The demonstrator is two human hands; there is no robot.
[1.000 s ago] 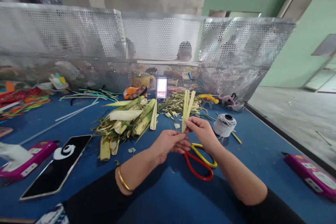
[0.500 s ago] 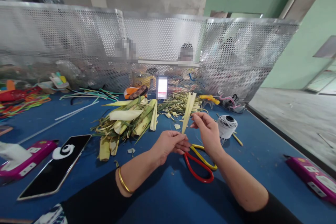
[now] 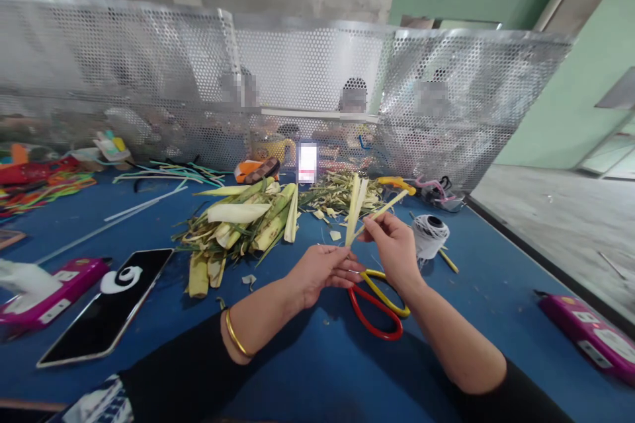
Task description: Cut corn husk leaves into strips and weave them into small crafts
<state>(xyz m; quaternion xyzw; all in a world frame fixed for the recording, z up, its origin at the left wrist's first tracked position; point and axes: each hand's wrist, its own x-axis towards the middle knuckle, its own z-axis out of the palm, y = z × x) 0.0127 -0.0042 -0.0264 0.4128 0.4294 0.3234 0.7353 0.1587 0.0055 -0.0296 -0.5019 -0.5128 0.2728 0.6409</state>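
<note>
Between its thumb and fingers, my left hand [image 3: 325,269] pinches the lower end of a pale corn husk [image 3: 358,201], which stands upright and is split into strips. My right hand [image 3: 391,241] is closed on one narrow strip [image 3: 391,203] that slants up and to the right, away from the other strips. Beneath my hands lie scissors with red and yellow handles [image 3: 376,315]; their blades are mostly hidden by my left fingers. A heap of green and yellowish corn husks [image 3: 243,215] rests left of my hands.
Beside my right hand stands a spool of white string [image 3: 429,236]. Shredded husk scraps [image 3: 332,192] lie behind my hands. A black-screened phone [image 3: 106,307] and a purple power strip [image 3: 64,287] are at the left, another purple strip [image 3: 590,330] at the right. A perforated metal screen [image 3: 307,59] borders the table.
My right fingers have drawn a narrow strip away from the husk, tilting it right. The husk has opened into separate strips. My left hand keeps hold of its base.
</note>
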